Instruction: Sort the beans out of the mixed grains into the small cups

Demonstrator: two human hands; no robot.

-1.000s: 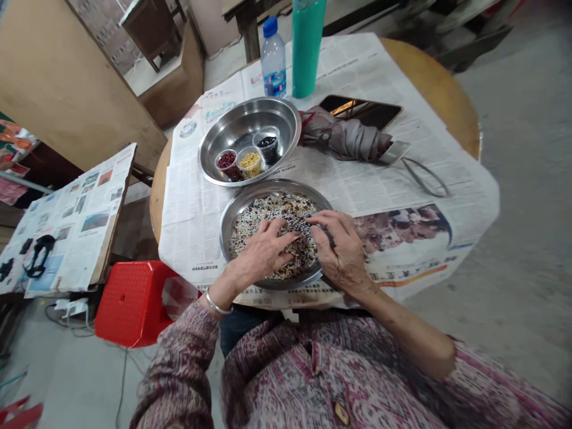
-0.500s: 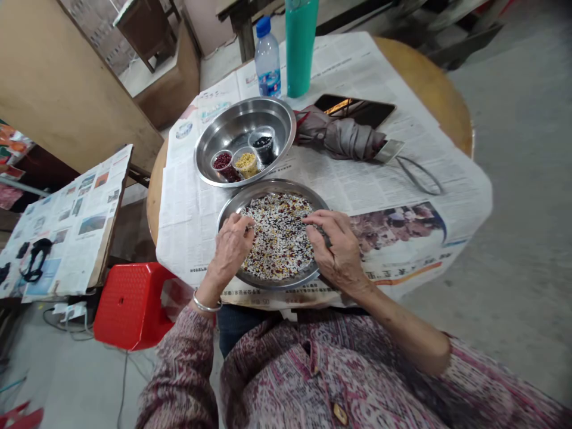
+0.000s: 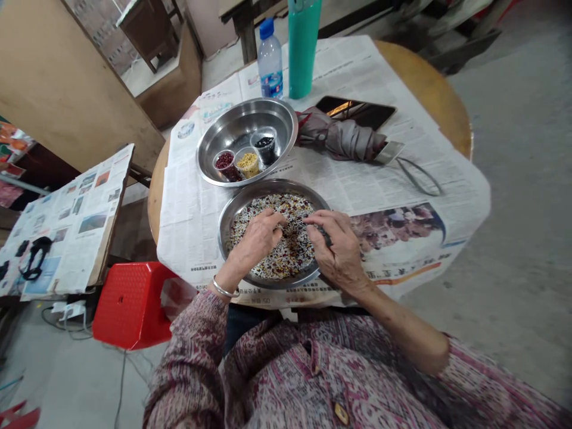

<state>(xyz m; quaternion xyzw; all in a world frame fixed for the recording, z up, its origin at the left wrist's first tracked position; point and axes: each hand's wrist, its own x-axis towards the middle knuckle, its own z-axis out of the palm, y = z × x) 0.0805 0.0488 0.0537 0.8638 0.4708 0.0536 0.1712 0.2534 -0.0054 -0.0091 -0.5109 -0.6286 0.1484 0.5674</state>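
Left of the round wooden desk (image 3: 429, 77), which is covered in newspaper (image 3: 183, 214), stands a red plastic stool (image 3: 120, 304). Towards the desk's left edge, a wide steel bowl (image 3: 223, 128) holds three clear cups: one of dark red beans (image 3: 227, 162), one of yellow grains (image 3: 248, 163), one of black beans (image 3: 266, 146). Just beside it, close to the near edge, a round steel basin (image 3: 226, 223) faces upward, its circular shape giving it no long axis. It holds a loose mix of grains (image 3: 286, 259), speckled white, black, yellow and dark red, with a darker patch near the middle. The left hand (image 3: 259, 235) reaches over this mix, fingers curled; whether they grip any grains cannot be told. Behind the bowl, towards the far edge, stand a blue-capped bottle (image 3: 270, 68) and a green tumbler (image 3: 304, 53). The right hand (image 3: 342, 250) is at the basin's right side, fingers bent towards the thumb; their grip is unclear. Further right lie a folded grey umbrella (image 3: 344, 138) and a dark, glossy flat device (image 3: 370, 113).
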